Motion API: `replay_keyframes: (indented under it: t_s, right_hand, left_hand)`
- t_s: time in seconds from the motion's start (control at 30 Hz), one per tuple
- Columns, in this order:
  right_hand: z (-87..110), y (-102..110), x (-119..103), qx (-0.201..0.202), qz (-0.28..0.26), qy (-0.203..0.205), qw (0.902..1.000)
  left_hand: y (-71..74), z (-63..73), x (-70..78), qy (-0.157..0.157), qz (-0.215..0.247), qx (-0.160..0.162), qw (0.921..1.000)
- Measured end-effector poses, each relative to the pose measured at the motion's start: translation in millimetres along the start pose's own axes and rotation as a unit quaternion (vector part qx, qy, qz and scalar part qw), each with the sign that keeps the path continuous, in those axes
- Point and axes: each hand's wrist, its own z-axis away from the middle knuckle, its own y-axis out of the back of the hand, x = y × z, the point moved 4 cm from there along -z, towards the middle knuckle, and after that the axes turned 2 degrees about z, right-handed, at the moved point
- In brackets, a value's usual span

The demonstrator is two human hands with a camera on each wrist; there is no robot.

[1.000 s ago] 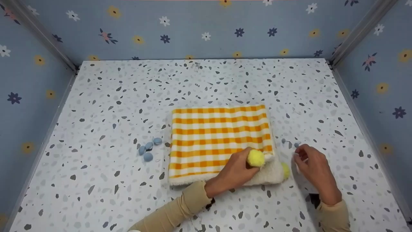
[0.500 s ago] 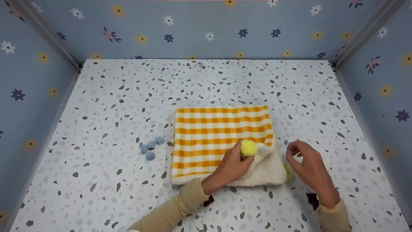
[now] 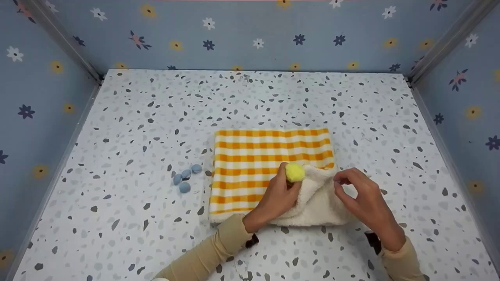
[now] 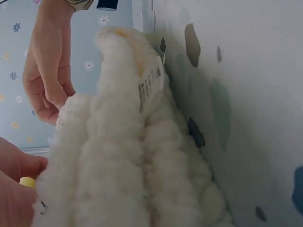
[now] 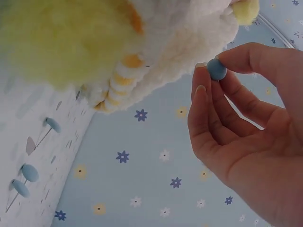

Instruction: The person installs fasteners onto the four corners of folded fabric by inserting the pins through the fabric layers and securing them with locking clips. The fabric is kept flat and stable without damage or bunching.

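Note:
A folded checked blanket (image 3: 273,148), yellow and white with cream fleece on its underside, lies mid-table. My left hand (image 3: 276,197) grips its near-right corner by a yellow pompom (image 3: 295,172), and that corner is turned back so the fleece (image 3: 326,205) shows. Just right of the fold, my right hand (image 3: 365,197) pinches a pin by its round blue head (image 5: 217,69) between thumb and fingertips. The held pin's shaft is hidden. Stacked fleece layers (image 4: 113,156) and a sewn-in label (image 4: 150,87) face the left wrist camera. A large blurred pompom (image 5: 57,42) hangs close to the right wrist camera.
Several blue-headed pins (image 3: 185,187) lie on the speckled table (image 3: 156,117) left of the blanket. Their thin shafts show beside the blue heads (image 5: 29,172) in the right wrist view. Blue flowered panels (image 3: 250,35) enclose the back and both sides.
My left hand has drawn the pompom corner up and to the left, baring more fleece. My right hand has moved left from the pins on the table's right side to the blanket's edge.

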Motion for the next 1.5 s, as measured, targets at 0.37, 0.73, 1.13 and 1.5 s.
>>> replay_keyframes:
  t_s: [0.37, 0.73, 1.13, 1.5]
  right_hand:
    - [-7.6, -13, -10, -0.033, -0.066, 0.062, 0.9953]
    - [-12.2, -26, -16, -0.063, -0.089, 0.096, 0.9894]
    - [-13.8, -32, -13, -0.072, -0.081, 0.062, 0.9922]
    - [-13.5, -30, -6, -0.039, -0.051, 0.039, 0.9971]
  left_hand:
    - [3.0, -2.4, -2.7, 0.012, 0.014, -0.001, 0.9998]
    - [3.0, -1.9, -0.2, 0.014, -0.018, 0.01, 0.9997]
    - [-1.1, -1.3, 4.6, -0.074, -0.071, 0.013, 0.9947]
    - [-1.3, 0.6, 5.2, -0.086, -0.109, 0.01, 0.9902]
